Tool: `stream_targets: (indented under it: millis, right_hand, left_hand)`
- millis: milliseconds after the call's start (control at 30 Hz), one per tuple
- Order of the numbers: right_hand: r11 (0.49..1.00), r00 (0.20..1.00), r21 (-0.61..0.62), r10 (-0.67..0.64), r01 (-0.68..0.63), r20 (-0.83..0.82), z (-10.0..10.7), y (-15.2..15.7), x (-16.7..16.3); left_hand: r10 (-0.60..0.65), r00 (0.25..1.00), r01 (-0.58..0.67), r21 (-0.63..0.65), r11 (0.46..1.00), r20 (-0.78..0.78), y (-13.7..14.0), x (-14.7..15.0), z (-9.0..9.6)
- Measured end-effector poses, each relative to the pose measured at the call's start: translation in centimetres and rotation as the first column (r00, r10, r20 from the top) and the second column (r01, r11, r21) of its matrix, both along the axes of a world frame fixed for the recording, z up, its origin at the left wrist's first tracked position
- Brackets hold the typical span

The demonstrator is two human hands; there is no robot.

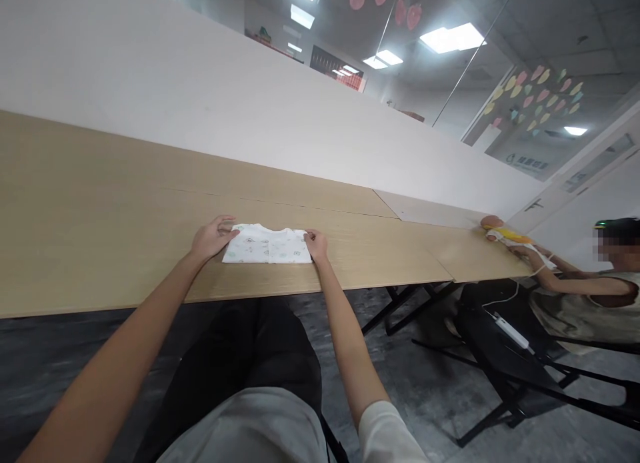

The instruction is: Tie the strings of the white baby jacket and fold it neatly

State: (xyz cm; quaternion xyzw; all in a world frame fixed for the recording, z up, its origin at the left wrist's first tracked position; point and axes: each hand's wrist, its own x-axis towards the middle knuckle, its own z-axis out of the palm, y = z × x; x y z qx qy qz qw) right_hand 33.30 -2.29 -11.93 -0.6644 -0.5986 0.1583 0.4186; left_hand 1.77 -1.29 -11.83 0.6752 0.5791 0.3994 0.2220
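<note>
A white baby shirt [270, 245] with small printed figures lies folded into a flat rectangle on the wooden table. Its neckline curves along the far edge, and a crease or seam runs down the middle. At the far left corner, my left hand [210, 240] grips the cloth, its thumb on top and its fingers bent just beyond the edge. My right hand [317, 245] pinches the opposite corner between thumb and curled fingers. The fingertips under the cloth are partly hidden.
The long wooden table [125, 183] runs along a white partition [250, 129]. Farther right, a person [600, 289] sits handling a doll [505, 233] in yellow and white. A black folding chair [515, 356] with a white power strip [511, 331] stands nearby.
</note>
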Motion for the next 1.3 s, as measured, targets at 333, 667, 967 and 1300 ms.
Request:
stream_targets:
  millis: [333,667,967,1300]
  right_hand:
    - [0.997,0.999,0.071,0.023,-0.027,0.047,0.3,-0.2,-0.1]
    - [0.995,0.984,-0.068,-0.064,0.076,0.163,0.8,-0.2,-0.5]
    - [0.996,0.987,-0.090,0.010,0.005,0.161,1.1,-0.6,-0.4]
    - [0.999,0.996,-0.047,0.002,0.002,0.090,0.8,-0.3,-0.3]
  left_hand:
    - [0.024,0.997,-0.021,0.040,0.999,-0.074,-0.8,0.6,1.0]
    - [-0.011,0.942,0.006,-0.014,1.000,-0.335,0.7,0.3,0.5]
    - [-0.058,0.966,0.049,-0.044,0.998,-0.250,0.9,-0.3,0.0]
    - [-0.062,0.988,0.064,0.009,0.998,-0.143,1.0,-0.5,-0.4]
